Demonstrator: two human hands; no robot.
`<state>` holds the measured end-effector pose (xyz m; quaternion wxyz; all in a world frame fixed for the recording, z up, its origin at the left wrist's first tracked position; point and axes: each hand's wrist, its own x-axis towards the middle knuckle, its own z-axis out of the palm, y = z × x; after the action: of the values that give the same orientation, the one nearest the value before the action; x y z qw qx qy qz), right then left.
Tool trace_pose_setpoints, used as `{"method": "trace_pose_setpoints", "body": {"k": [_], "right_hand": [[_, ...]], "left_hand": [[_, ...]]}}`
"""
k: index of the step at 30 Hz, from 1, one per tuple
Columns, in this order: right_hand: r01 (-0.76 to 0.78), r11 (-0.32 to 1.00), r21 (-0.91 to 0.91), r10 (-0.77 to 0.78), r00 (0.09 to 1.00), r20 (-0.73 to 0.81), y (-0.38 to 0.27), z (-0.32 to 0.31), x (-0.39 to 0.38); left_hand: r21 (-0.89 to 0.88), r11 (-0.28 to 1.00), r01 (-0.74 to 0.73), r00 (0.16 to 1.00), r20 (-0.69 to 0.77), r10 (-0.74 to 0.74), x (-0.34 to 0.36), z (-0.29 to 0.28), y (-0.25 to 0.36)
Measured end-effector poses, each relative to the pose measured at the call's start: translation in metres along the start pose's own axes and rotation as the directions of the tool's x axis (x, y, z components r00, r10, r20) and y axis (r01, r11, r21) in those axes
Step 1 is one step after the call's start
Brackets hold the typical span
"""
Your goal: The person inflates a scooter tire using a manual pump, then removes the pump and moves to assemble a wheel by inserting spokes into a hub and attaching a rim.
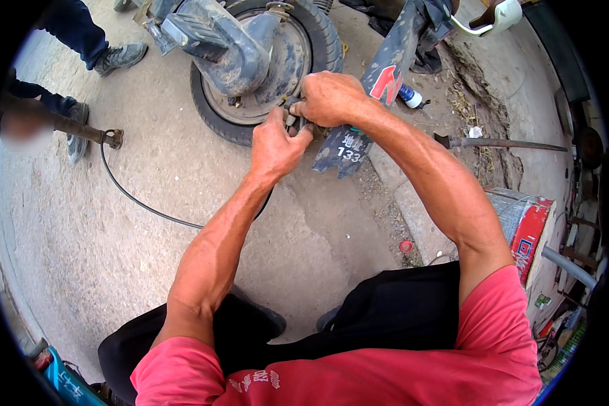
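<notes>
At a black-tyred wheel [292, 62] (metal face dusty, mottled grey-brown), with left hand [275, 144] and right hand [333, 99] curled nearly closed, pinching a small dark fitting [291, 122].

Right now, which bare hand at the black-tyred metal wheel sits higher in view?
The right hand; the left hand sits lower and further left, below the black-tyred metal wheel's hub.

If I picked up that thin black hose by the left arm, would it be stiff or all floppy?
The black hose probably bends but springs back a little, as it makes a smooth curve without kinks. It looks thin, so it's likely light. One end seems joined to the metal tube, so a pull might tug that too.
</notes>
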<state>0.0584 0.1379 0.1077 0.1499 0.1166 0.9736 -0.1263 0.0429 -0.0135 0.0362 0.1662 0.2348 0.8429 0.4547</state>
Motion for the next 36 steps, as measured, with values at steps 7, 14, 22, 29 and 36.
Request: {"method": "trace_pose_setpoints", "body": {"k": [7, 14, 22, 29, 36], "right_hand": [[0.057, 0.998, -0.012, -0.057, 0.998, -0.007, 0.0, 0.007, 0.013], [-0.004, 1.0, -0.018, 0.006, 0.993, 0.116, -0.004, 0.006, 0.01], [0.016, 1.0, -0.008, -0.016, 0.999, 0.046, 0.0, 0.001, 0.008], [0.108, 0.991, -0.083, -0.116, 0.988, -0.102, -0.004, 0.008, 0.003], [0.13, 0.976, -0.174, -0.151, 0.981, -0.118, -0.004, 0.012, 0.0]], "left_hand": [[0.031, 0.994, -0.105, 0.994, 0.048, 0.103, 0.01, -0.011, -0.022], [0.052, 0.982, -0.183, 0.963, 0.212, 0.168, 0.015, -0.019, -0.037], [-0.007, 0.951, -0.309, 0.925, 0.231, 0.302, 0.022, -0.024, -0.043], [-0.009, 0.98, -0.201, 0.965, 0.171, 0.2, 0.018, -0.019, -0.036], [-0.057, 0.975, -0.215, 0.962, 0.158, 0.221, 0.021, -0.018, -0.041]]}}
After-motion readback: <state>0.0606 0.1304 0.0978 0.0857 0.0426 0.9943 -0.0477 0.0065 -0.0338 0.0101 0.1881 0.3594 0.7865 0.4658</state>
